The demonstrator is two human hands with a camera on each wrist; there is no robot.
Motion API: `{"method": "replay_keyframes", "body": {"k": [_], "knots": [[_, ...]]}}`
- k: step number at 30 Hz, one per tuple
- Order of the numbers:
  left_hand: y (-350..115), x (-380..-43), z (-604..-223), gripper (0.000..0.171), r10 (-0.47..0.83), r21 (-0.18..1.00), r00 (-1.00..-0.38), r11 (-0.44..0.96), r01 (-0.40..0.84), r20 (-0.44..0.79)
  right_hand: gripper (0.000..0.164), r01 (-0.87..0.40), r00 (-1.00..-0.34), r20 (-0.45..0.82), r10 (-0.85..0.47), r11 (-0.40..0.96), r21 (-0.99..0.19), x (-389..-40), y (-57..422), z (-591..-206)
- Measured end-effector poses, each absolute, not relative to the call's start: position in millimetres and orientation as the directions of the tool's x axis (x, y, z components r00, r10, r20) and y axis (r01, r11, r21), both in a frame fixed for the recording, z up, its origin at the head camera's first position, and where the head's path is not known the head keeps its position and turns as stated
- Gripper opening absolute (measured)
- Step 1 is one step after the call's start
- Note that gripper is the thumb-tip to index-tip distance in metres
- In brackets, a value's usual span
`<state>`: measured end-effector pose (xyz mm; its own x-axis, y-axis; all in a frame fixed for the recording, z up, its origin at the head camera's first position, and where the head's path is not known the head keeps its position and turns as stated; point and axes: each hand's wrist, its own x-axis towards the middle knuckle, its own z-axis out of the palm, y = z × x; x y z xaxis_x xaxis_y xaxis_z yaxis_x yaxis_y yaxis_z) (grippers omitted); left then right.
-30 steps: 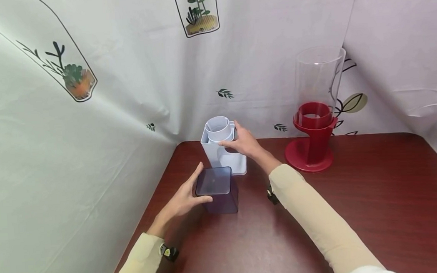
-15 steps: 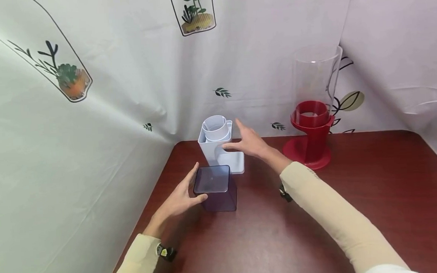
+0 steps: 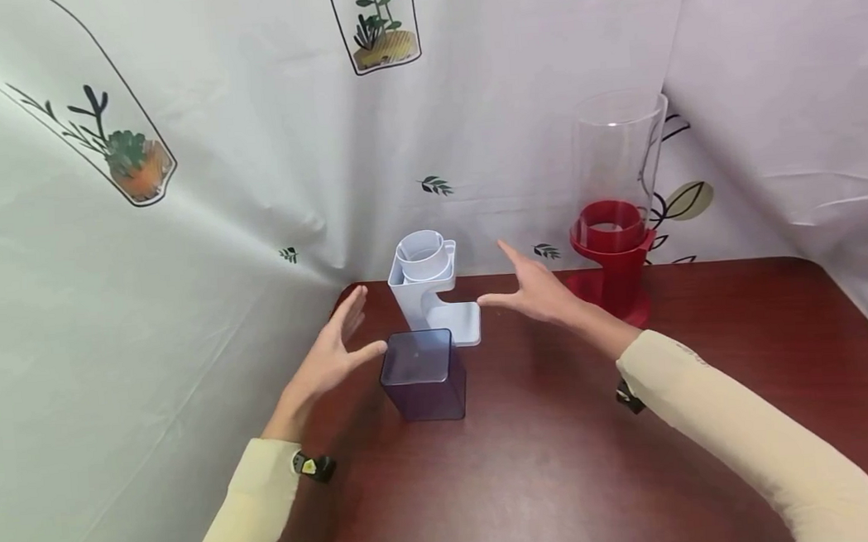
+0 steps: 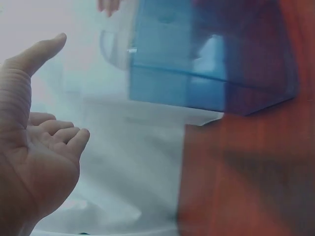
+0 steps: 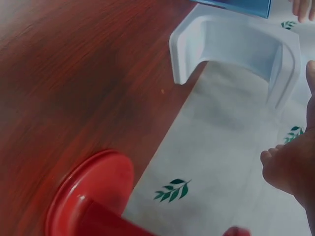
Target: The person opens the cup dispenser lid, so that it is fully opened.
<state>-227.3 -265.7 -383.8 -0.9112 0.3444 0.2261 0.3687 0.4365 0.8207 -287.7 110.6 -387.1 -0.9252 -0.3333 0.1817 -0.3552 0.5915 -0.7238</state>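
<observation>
My left hand (image 3: 325, 359) is held up beside a translucent bluish-grey square container (image 3: 420, 380), fingers extended and thumb apart. Its thumb tip overlaps the container's upper left edge in the head view, while the left wrist view shows a gap between palm and container (image 4: 167, 73). Behind that container is a white C-shaped stand (image 3: 461, 323) with a white cup (image 3: 422, 257) in its top. To the right of the stand hovers my right hand (image 3: 540, 289), holding nothing, thumb and fingers spread. In the right wrist view the stand (image 5: 231, 37) lies beyond the fingers.
A red stand (image 3: 621, 280) bearing a tall clear cylinder (image 3: 613, 156) is at the back right, partly behind my right hand. The dark red-brown table (image 3: 535, 464) meets a white plant-print cloth (image 3: 499, 118) at the back and left.
My right hand has drawn away from the white stand toward the right. My left hand has let go of the bluish-grey container and moved up and left. The container and stands stay put.
</observation>
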Motion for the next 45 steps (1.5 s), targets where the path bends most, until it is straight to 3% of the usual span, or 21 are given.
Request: {"method": "replay_keyframes", "body": {"k": [11,19,29,45], "knots": [[-249.1,-255.2,-335.9,0.078,0.237,0.797,-0.847,0.293,0.529,0.475,0.102,-0.364,-0.93,0.262,-0.259,0.534,-0.763,-261.1,168.0,-414.5],[-216.8,-275.3,-291.1,0.074,0.189,0.752,-0.79,0.24,0.613,0.584,0.08,-0.322,-0.947,0.275,-0.168,0.456,-0.83,-247.9,214.4,-436.8],[-160.2,-308.4,-238.7,0.089,0.191,0.766,-0.785,0.177,0.618,0.589,0.055,-0.303,-0.948,0.312,-0.059,0.467,-0.831,-235.0,255.3,-437.4],[-55.9,-331.9,-213.0,0.099,0.336,0.814,-0.798,0.132,0.566,0.5,0.051,-0.249,-0.925,0.355,0.136,0.487,-0.837,-237.8,285.4,-427.2]]}}
